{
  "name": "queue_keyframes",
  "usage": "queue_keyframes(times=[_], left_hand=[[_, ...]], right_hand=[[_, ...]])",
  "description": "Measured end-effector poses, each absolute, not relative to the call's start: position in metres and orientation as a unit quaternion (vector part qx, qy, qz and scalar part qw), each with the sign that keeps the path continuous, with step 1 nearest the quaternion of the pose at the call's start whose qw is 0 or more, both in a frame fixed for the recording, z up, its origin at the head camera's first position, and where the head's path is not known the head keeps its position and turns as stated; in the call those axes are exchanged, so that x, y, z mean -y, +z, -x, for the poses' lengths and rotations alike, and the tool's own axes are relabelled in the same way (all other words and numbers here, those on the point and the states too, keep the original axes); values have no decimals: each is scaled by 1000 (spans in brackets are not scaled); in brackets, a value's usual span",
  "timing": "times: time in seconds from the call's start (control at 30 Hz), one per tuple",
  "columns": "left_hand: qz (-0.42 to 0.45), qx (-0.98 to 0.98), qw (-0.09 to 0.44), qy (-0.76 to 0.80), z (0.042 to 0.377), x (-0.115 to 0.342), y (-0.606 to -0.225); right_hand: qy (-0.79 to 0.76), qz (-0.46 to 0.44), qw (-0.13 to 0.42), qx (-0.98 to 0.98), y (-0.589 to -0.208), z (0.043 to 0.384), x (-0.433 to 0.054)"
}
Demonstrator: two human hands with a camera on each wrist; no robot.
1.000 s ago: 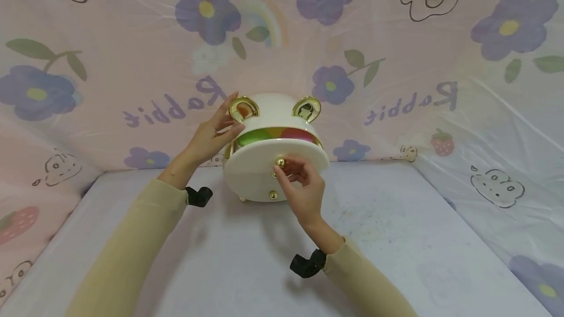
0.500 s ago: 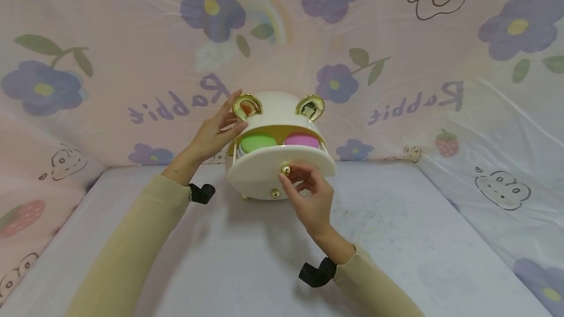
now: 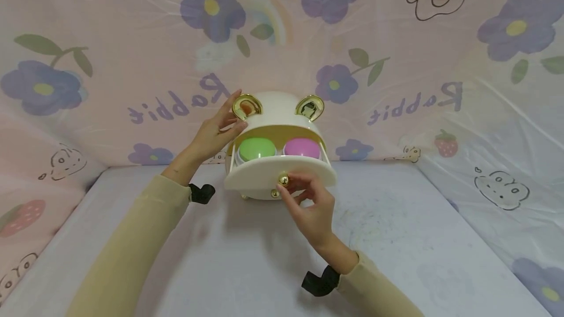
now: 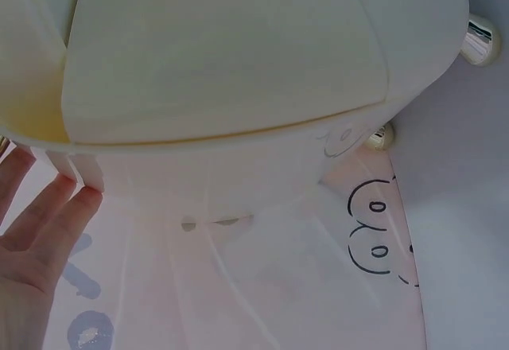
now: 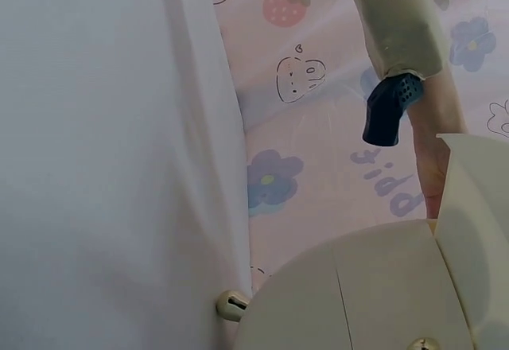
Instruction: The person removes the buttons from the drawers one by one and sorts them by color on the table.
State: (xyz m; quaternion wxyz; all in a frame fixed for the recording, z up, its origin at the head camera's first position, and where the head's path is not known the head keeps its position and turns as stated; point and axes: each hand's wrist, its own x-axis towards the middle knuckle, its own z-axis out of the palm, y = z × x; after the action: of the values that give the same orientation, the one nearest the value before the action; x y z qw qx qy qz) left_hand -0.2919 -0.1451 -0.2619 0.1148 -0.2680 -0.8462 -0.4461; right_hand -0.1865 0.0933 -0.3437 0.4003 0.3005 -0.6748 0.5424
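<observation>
A white rounded storage box (image 3: 277, 111) with two gold-rimmed ears stands at the back of the table. Its upper drawer (image 3: 255, 174) is pulled out and tipped forward. Inside it sit a green-topped round container (image 3: 257, 149) and a pink-topped one (image 3: 302, 147). With thumb and fingers, my right hand (image 3: 314, 204) pinches the drawer's gold knob (image 3: 284, 179). My left hand (image 3: 211, 136) rests against the box's left side by the ear, thumb toward the front. In the left wrist view its extended fingers (image 4: 67, 223) touch the box wall. The right wrist view does not show my right hand.
A second gold knob (image 3: 275, 193) shows below the drawer front. Small gold feet (image 4: 380, 137) raise the box off the white table cover (image 3: 246, 268). Behind stands a pink patterned cloth (image 3: 154, 53). Black camera mounts (image 3: 321, 282) sit at both wrists.
My right hand has drawn the upper drawer outward and down by its knob, and more of the green and pink containers shows. The left hand has kept its place on the box.
</observation>
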Motion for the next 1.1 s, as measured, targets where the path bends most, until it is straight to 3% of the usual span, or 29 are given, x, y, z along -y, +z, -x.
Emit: queue_keyframes(times=[1.1], left_hand=[[261, 845, 110, -454, 293, 146, -263]], right_hand=[[525, -283, 427, 679, -336, 181, -108]])
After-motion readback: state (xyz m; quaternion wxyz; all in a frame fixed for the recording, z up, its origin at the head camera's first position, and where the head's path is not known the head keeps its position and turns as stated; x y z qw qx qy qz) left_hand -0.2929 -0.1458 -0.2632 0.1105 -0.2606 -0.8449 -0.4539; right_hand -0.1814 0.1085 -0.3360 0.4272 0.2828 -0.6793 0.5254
